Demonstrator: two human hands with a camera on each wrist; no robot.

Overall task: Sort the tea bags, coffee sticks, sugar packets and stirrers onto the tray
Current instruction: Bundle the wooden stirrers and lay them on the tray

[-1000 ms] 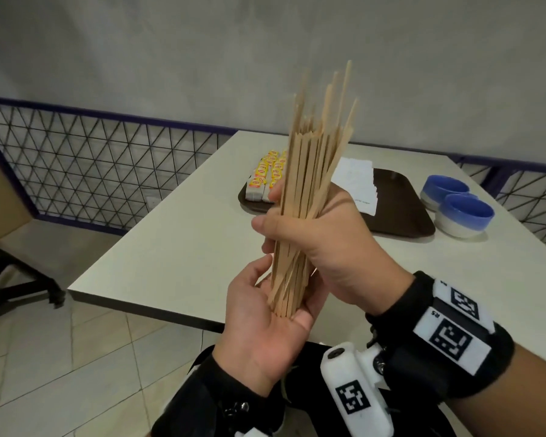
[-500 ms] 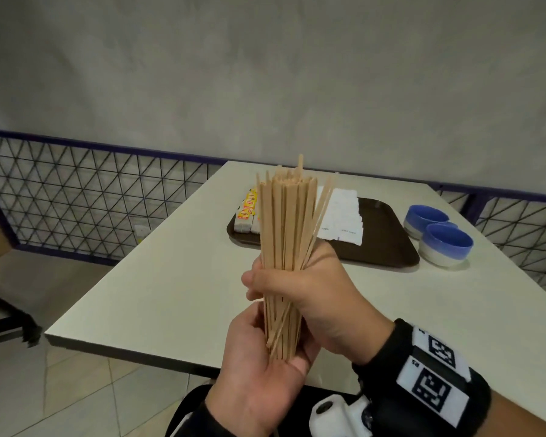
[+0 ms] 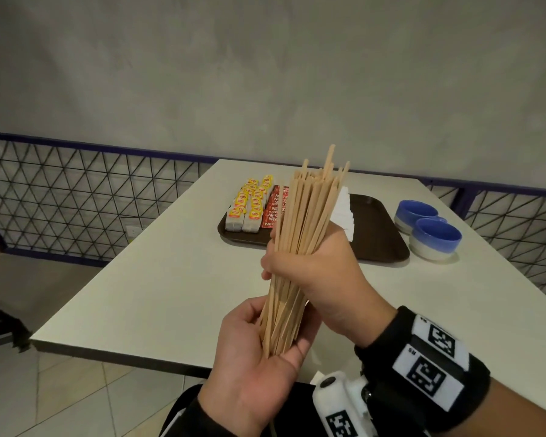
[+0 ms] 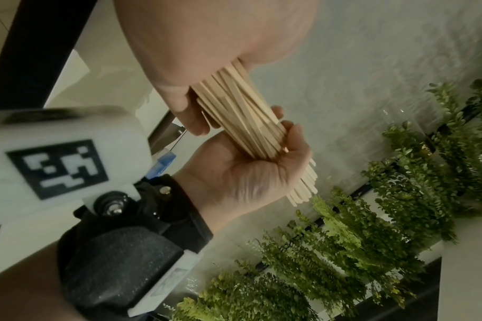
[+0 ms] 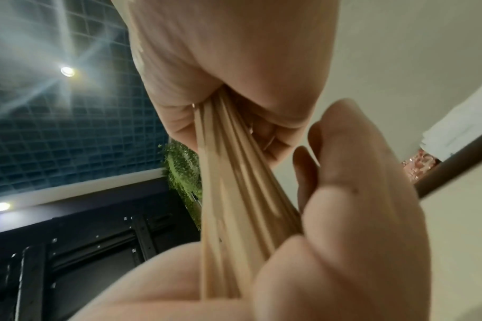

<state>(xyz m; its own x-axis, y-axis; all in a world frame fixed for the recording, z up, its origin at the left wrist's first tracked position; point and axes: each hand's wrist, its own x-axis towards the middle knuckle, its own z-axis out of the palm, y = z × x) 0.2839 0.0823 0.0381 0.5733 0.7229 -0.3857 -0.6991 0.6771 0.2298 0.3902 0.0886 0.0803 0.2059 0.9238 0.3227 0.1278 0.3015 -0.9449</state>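
Observation:
A thick bundle of wooden stirrers (image 3: 309,209) stands nearly upright in front of me, over the table's near edge. My right hand (image 3: 284,263) grips it round the middle. My left hand (image 3: 275,329) cups the lower ends, thumb on one side and fingers curled loosely round the other, as the left wrist view shows on the stirrers (image 4: 242,113). Farther back lies the brown tray (image 3: 382,247). On it are yellow-labelled tea bags (image 3: 249,206), red coffee sticks (image 3: 273,206) and white sugar packets (image 3: 344,216) partly hidden by the bundle.
Two blue and white bowls (image 3: 435,238) stand on the white table (image 3: 171,279) just right of the tray. A wire-mesh railing (image 3: 76,200) runs along the table's left and far sides. Tiled floor lies below the near edge.
The bundle has come down from its raised position and leans a little to the right. Its top ends, evened half a second ago, stick up unevenly again. Both hands still hold it.

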